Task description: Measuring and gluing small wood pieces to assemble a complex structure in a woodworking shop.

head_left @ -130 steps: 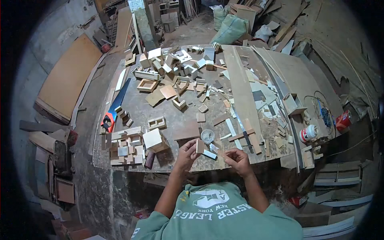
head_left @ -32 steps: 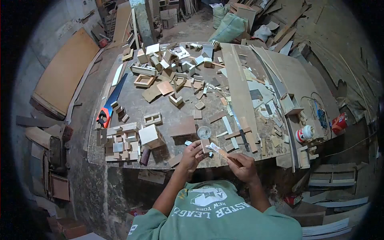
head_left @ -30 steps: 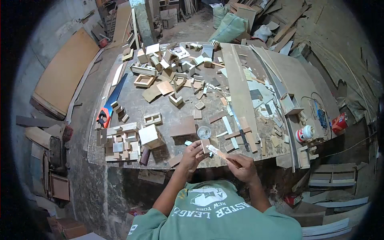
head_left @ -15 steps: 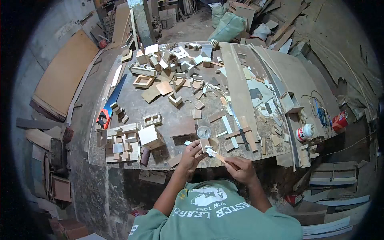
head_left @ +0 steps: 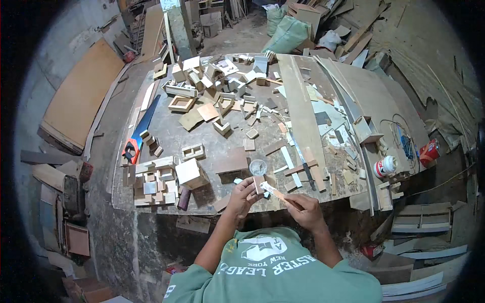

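Near the table's front edge, my left hand [head_left: 243,196] grips a small wooden block [head_left: 259,184] between thumb and fingers. My right hand [head_left: 306,210] is closed round a thin wooden stick [head_left: 277,193]. White paste, looking like wood glue, coats the stick's far end, which touches or nearly touches the block's right side. Just beyond the block stands a small clear plastic cup [head_left: 258,167] with a whitish inside. Left of the cup, a brown wooden box-like piece [head_left: 230,160] rests on the table.
A handsaw [head_left: 142,126] with an orange and black handle lies at the left. Small wooden boxes [head_left: 192,173] and offcuts crowd the worktable [head_left: 166,129]. To the right are a long board [head_left: 301,103], a black-handled blade [head_left: 306,171] and a white tub [head_left: 385,166].
The paste-covered end of the stick has shifted slightly against the block, and the block has turned a little in my left hand. Both hands keep their holds.
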The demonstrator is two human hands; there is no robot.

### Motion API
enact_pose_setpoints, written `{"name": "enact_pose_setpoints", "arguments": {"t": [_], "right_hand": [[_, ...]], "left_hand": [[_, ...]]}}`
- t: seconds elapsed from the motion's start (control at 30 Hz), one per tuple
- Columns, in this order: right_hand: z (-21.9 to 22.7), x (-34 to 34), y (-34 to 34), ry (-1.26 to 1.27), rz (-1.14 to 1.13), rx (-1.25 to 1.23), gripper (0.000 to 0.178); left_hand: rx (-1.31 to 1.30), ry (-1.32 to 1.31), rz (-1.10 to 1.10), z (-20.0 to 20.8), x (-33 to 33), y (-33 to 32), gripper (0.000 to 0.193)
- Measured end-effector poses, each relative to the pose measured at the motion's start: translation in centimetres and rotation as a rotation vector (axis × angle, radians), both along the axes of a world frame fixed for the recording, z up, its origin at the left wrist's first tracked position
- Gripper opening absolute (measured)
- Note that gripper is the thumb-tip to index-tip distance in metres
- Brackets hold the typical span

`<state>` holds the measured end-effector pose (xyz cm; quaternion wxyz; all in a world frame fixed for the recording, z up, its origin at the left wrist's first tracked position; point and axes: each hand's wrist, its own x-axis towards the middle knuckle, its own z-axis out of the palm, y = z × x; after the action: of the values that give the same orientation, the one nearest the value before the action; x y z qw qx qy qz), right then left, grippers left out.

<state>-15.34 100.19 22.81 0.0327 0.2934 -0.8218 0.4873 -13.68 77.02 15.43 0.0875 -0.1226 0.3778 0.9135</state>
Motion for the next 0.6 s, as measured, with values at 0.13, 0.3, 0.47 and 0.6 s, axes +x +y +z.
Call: {"name": "enact_pose_setpoints", "arguments": {"t": [0.13, 0.3, 0.47, 0.6], "right_hand": [[0.3, -0.1, -0.2, -0.012, -0.033, 0.003, 0.019], [0.8, 0.1, -0.5, -0.012, -0.065, -0.057, 0.017], [-0.5, -0.1, -0.3, -0.249, -0.076, -0.219, 0.021], [0.0, -0.5, 0.0, -0.281, -0.014, -0.137, 0.019]], "left_hand": [[-0.009, -0.011, -0.031, 0.6, 0.2, -0.2, 0.033], [0.032, -0.015, -0.041, 0.5, 0.3, -0.2, 0.033], [0.046, -0.030, -0.050, 0.9, 0.3, -0.4, 0.035], [0.026, -0.030, -0.050, 0.6, 0.2, -0.4, 0.035]]}}
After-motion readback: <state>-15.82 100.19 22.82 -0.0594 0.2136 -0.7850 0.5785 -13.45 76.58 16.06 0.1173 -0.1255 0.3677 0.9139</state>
